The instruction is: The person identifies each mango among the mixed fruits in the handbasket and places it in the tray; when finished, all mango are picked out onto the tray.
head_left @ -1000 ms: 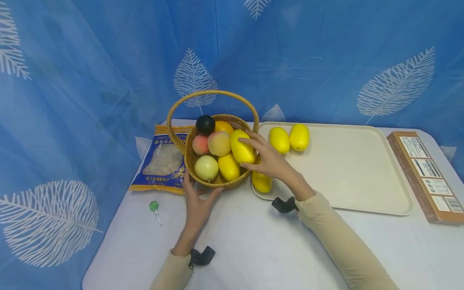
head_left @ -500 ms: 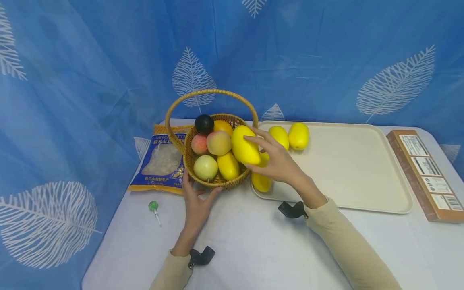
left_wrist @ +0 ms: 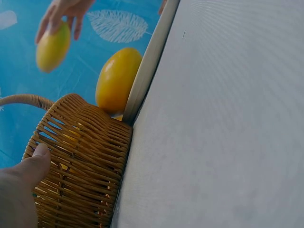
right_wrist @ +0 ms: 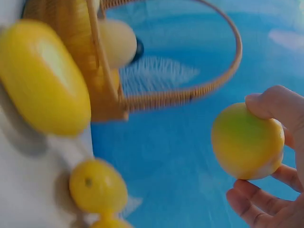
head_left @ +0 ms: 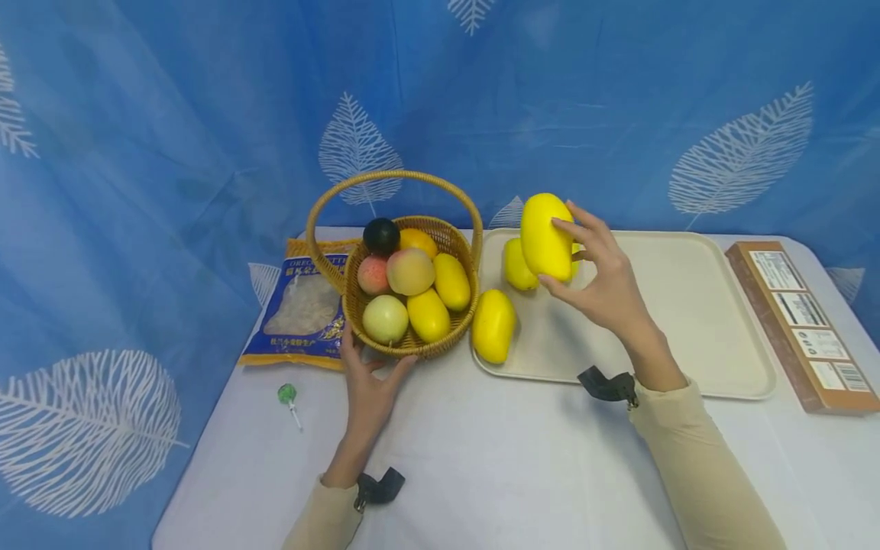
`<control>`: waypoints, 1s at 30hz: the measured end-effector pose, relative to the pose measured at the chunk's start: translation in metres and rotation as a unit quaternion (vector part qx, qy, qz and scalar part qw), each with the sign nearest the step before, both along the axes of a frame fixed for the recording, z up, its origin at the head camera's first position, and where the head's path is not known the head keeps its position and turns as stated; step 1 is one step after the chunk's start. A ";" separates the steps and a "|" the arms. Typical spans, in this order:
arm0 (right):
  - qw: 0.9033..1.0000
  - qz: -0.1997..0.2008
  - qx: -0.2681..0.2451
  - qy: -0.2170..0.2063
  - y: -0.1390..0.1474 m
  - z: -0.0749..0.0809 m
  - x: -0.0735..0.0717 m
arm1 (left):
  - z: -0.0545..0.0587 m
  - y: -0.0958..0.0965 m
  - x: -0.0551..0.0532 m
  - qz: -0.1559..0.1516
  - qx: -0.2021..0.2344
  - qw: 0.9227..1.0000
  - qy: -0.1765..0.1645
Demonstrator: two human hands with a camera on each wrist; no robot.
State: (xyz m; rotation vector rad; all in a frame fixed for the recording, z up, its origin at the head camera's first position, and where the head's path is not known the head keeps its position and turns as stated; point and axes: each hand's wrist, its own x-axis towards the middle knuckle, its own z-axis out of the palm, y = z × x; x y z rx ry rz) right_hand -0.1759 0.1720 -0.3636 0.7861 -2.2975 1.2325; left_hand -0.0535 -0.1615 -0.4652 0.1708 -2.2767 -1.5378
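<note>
My right hand [head_left: 605, 279] holds a yellow mango [head_left: 546, 237] in the air over the left part of the cream tray [head_left: 660, 321]. In the right wrist view thumb and fingers pinch that mango [right_wrist: 247, 142], which has a greenish end. My left hand [head_left: 371, 393] spreads against the near side of the wicker basket [head_left: 429, 350], with its thumb on the woven wall [left_wrist: 80, 166] in the left wrist view. In the basket lie two mangoes [head_left: 451, 281], a peach [head_left: 410, 271] and several other fruits. Another mango [head_left: 493, 326] lies at the tray's left edge.
Two more mangoes lie at the tray's back left, one [head_left: 517, 267] partly hidden by the held mango. A blue bag [head_left: 302, 302] lies left of the basket, a green lollipop [head_left: 287, 394] in front of it. Right of the tray lies a brown box [head_left: 800, 325].
My right hand has lifted the mango away from the basket's right side, moving right and up over the tray. The left hand has stayed at the basket.
</note>
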 end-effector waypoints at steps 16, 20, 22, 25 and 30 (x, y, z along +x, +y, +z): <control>0.975 -0.121 0.003 -0.184 0.064 -0.061 -0.043 | -0.001 -0.002 0.001 -0.004 0.003 1.000 0.011; 0.966 -0.126 0.027 -0.225 0.073 -0.071 -0.046 | -0.001 -0.001 0.001 -0.003 0.000 1.000 0.016; 0.962 -0.128 0.039 -0.236 0.076 -0.074 -0.048 | -0.001 -0.001 0.001 -0.002 0.000 1.000 0.016; 0.961 -0.128 0.052 -0.241 0.079 -0.079 -0.049 | 0.000 0.000 0.001 -0.001 0.004 1.000 0.011; 0.957 -0.127 0.063 -0.253 0.083 -0.083 -0.052 | 0.016 0.007 0.004 -0.001 0.015 1.000 0.002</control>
